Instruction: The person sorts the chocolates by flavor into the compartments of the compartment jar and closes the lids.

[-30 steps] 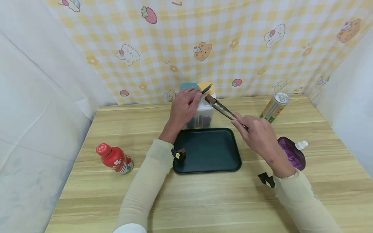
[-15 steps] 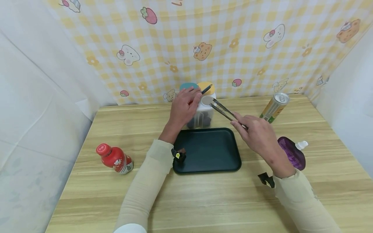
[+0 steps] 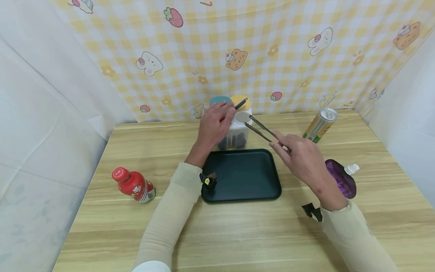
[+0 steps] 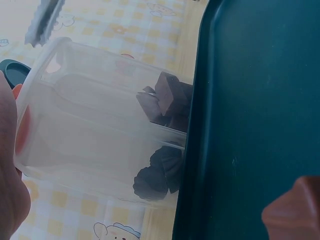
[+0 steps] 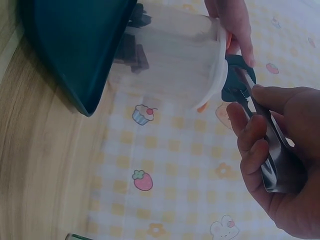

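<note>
My left hand rests on top of a clear storage container, its thumb beside a raised dark lid flap. In my right hand are metal tongs, their tips parted over the container's front-right opening, with nothing between them. Dark brown blocks lie in one compartment, and ridged dark pieces in another. Below the container is a dark green tray. Near its left edge sits a brown piece, partly hidden in the head view by my left wrist.
A red bottle stands at the left of the wooden table. To the right are a drink can and a purple pouch with a white cap. A checked curtain hangs behind.
The brown block held in the tongs a second ago is gone from them; the tong tips stand over the opening. Since then my right hand has barely moved, and my left hand stays put.
</note>
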Demonstrator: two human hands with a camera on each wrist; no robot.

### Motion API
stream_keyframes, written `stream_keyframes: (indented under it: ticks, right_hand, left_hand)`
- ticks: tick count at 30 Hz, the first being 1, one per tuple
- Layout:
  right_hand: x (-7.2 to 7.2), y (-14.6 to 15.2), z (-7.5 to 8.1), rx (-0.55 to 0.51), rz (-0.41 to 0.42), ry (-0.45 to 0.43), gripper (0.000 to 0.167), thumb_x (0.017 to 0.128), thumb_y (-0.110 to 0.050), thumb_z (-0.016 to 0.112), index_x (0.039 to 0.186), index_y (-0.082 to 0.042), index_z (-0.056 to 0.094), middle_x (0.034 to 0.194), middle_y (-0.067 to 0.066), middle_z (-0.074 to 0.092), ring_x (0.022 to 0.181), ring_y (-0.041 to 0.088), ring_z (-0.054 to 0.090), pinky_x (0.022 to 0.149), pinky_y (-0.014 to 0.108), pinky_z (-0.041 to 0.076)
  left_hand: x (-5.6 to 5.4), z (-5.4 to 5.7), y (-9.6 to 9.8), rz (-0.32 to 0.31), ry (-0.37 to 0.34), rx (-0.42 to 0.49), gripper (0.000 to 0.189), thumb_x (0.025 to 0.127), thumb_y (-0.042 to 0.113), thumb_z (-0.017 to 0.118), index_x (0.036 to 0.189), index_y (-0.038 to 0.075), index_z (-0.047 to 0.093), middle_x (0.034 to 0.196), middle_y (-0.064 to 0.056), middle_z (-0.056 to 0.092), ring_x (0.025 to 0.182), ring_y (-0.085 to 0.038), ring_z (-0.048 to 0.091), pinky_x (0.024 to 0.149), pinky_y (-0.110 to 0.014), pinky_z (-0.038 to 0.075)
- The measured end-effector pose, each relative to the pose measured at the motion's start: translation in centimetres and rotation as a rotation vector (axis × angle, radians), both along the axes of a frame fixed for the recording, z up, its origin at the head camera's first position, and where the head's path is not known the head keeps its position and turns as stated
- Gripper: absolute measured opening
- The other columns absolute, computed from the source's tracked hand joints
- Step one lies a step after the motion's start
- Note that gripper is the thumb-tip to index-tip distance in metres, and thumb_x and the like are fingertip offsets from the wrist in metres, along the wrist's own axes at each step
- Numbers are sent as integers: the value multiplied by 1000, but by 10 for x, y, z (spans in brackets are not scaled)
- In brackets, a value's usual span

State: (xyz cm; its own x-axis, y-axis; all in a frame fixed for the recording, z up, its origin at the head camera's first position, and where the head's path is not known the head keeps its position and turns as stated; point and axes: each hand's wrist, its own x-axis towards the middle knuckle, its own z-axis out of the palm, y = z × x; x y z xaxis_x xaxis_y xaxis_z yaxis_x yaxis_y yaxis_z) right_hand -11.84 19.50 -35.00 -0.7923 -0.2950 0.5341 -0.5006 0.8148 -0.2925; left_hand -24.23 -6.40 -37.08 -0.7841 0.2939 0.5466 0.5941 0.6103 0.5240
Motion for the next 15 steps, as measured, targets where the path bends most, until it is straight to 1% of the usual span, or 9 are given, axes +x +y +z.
stream_keyframes:
  ticks: [3,5,10,13,15]
  right_hand:
    - [5,2,0,4,12,14,36,93,-14,78,128,-4,73,71,4,65,55,16,46,49,32,37]
    - [8,3,-1,5,38,25,37,92,-13,79,128,-5,74,72,3,66,56,14,46,48,30,37]
    - [16,1,-7,18,141,44,38,88,-13,81,125,-6,75,78,0,69,55,9,45,45,26,34]
    - [19,-2,-15,37,197,27,37,89,-15,80,125,-7,75,79,-3,68,54,7,44,45,24,34]
    - [20,-4,-21,54,227,1,38,89,-17,80,125,-7,75,79,-3,68,54,6,46,46,24,37]
  left_hand:
    - [0,0,0,-2,3,1,43,110,37,47,132,10,72,137,-3,66,140,-17,48,121,-27,18]
    - [0,0,0,-8,6,-1,42,110,37,47,131,10,72,137,-3,66,140,-17,48,121,-27,18]
    - [0,0,0,-20,11,-3,41,110,35,47,131,10,72,137,-4,66,139,-19,49,121,-28,18]
    - [0,1,0,-15,3,-5,41,110,35,47,132,10,72,138,-3,65,140,-18,48,121,-27,18]
    - [0,1,0,-12,-2,-7,42,110,36,47,132,10,71,138,-3,65,140,-18,48,121,-27,17]
